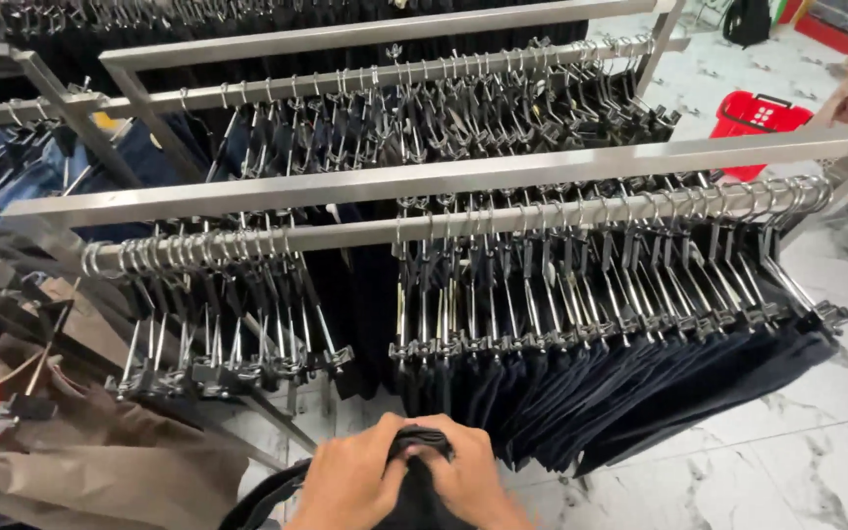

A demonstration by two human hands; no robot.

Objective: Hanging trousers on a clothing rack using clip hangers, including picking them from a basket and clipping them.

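Both hands clamp one dark garment at bottom centre, low in front of the rack: left hand and right hand with fingers curled shut over its bunched top edge. Just behind hangs a row of dark trousers on clip hangers along a steel rail. Brown cloth lower left, red basket on marble floor.

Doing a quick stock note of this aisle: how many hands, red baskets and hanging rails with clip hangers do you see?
Hands: 2, left and right, both gripping a dark garment
Red baskets: 1
Rails with clip hangers: 2, near and far
Total: 5
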